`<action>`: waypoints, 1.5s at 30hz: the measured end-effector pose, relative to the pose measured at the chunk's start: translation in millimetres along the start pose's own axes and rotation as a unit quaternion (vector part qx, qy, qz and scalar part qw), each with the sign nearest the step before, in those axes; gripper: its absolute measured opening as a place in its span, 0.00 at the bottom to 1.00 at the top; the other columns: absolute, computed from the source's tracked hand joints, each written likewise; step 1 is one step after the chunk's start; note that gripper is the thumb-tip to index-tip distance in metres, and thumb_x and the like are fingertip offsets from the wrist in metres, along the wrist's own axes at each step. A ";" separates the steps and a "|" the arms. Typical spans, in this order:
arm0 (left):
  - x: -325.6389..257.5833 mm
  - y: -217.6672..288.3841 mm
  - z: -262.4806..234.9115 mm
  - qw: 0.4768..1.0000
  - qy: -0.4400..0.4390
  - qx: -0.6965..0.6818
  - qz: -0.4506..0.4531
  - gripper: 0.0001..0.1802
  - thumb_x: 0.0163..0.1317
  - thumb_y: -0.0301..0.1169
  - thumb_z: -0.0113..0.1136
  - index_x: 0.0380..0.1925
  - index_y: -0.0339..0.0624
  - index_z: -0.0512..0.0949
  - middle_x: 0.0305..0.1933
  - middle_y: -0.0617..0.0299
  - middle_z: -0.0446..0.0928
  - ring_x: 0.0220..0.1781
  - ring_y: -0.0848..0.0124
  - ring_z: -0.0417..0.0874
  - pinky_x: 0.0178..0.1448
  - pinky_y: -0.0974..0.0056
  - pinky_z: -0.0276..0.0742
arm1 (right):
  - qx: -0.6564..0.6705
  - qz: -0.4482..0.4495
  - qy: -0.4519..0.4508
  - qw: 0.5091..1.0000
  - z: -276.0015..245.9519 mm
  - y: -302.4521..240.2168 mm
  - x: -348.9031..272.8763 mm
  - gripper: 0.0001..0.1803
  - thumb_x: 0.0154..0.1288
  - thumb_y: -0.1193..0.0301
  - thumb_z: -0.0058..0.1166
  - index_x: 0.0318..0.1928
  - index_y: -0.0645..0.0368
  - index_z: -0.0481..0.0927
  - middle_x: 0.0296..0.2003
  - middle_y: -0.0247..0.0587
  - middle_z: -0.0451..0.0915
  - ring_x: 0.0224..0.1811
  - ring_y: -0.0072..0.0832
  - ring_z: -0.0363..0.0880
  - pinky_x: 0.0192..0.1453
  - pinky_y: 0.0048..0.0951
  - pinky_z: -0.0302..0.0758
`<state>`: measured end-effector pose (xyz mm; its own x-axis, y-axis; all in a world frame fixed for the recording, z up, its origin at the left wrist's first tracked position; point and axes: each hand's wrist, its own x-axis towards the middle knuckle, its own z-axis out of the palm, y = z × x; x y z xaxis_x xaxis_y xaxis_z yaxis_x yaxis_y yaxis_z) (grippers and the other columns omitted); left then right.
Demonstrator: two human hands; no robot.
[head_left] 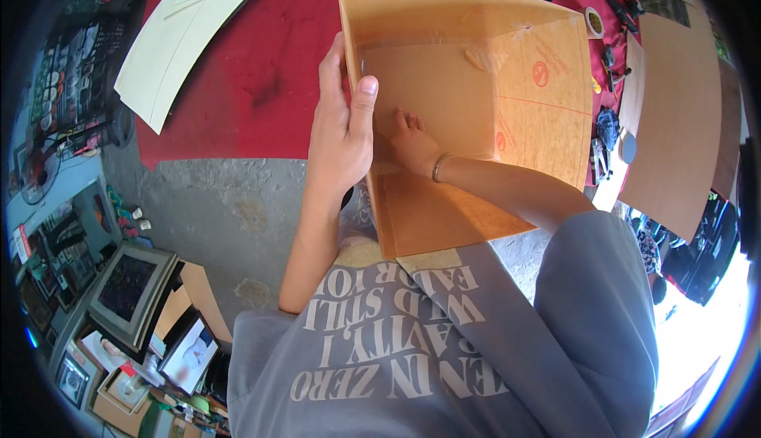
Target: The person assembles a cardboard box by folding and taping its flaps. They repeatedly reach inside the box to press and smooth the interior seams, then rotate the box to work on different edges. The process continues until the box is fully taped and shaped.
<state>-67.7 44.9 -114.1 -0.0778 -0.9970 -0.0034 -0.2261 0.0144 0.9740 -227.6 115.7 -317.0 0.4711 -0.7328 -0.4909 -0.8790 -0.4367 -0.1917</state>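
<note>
Grey frame, dark picture inside (127, 286), far left, stacked against other flat pieces, presumably to save floor space. Next, pale sheets (186, 42) overlapping on a red cloth (265, 105); laid flat, likely so they don't bend (one corner pokes past the cloth's left side).

Middle: brown box (444, 81), open side up toward the person, its near end up against the grey shirt (412, 343) and its far end over the red cloth. Body and cloth side together probably stop it sliding.

Left hand (341, 133) is closed on the box's left wall, thumb along the edge, fingers round the outside; looks like a steadying hold. Right hand (414, 146) reaches in from the right, down near the left inside corner, fingers partly bent. Touching or pinching something? Can't tell from here. Elbow is out wide, seemingly to get the forearm over the low side.

Right of the box: tape roll (591, 22) just beside its corner, dark tools (625, 15) beyond it, within reach, I'd guess. Far right, big tan board (674, 121).
</note>
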 end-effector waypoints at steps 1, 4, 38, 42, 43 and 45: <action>-0.2 -0.5 -0.5 1.000 -0.002 -0.002 -0.005 0.38 0.82 0.51 0.42 0.78 0.35 0.52 0.78 0.40 0.64 0.78 0.46 0.68 0.78 0.51 0.63 | 0.005 -0.013 0.007 1.000 -2.4 6.3 -0.4 0.16 0.67 0.68 0.58 0.51 0.57 0.89 0.75 0.67 0.57 0.72 0.66 0.66 0.74 0.58 0.66; -0.7 -1.7 -0.6 1.000 -0.002 -0.001 0.001 0.38 0.82 0.51 0.43 0.78 0.35 0.52 0.77 0.40 0.65 0.77 0.47 0.69 0.78 0.52 0.64 | 0.050 -0.034 -0.020 0.998 -15.1 19.4 -0.6 0.16 0.67 0.69 0.57 0.51 0.58 0.88 0.74 0.63 0.59 0.68 0.60 0.72 0.71 0.52 0.71; -0.1 -8.8 -8.0 0.999 -0.011 -0.029 -0.012 0.37 0.81 0.50 0.46 0.77 0.36 0.54 0.79 0.41 0.62 0.80 0.47 0.65 0.80 0.51 0.61 | 0.234 -0.094 -0.072 0.965 -71.9 98.9 13.0 0.15 0.71 0.65 0.55 0.53 0.53 0.87 0.65 0.72 0.72 0.65 0.61 0.76 0.68 0.49 0.75; 0.7 -6.2 -7.7 1.000 -0.009 -0.018 -0.012 0.39 0.80 0.52 0.46 0.78 0.35 0.54 0.80 0.41 0.60 0.81 0.47 0.64 0.81 0.52 0.59 | 0.184 -0.119 -0.125 0.968 -90.5 104.9 22.5 0.13 0.70 0.67 0.56 0.51 0.52 0.88 0.51 0.56 0.85 0.53 0.51 0.84 0.60 0.46 0.79; 0.4 -5.4 -7.2 1.000 -0.007 0.001 -0.010 0.39 0.80 0.53 0.46 0.78 0.35 0.54 0.80 0.40 0.60 0.81 0.47 0.63 0.81 0.52 0.59 | 0.133 -0.144 -0.122 0.973 -91.7 99.2 23.1 0.13 0.70 0.67 0.55 0.51 0.52 0.88 0.49 0.52 0.86 0.52 0.50 0.84 0.59 0.47 0.80; 0.0 -3.9 -6.0 1.000 -0.007 0.021 -0.010 0.40 0.80 0.54 0.45 0.78 0.34 0.53 0.81 0.40 0.59 0.81 0.47 0.62 0.82 0.52 0.58 | 0.094 -0.151 -0.114 0.978 -95.2 87.2 20.4 0.13 0.69 0.70 0.54 0.50 0.54 0.87 0.47 0.50 0.87 0.50 0.50 0.85 0.55 0.47 0.80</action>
<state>-61.0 44.4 -116.5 -0.0858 -0.9960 -0.0263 -0.2674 -0.0024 0.9636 -287.6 13.0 -262.8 0.7014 -0.4411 -0.5599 -0.7104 -0.4967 -0.4987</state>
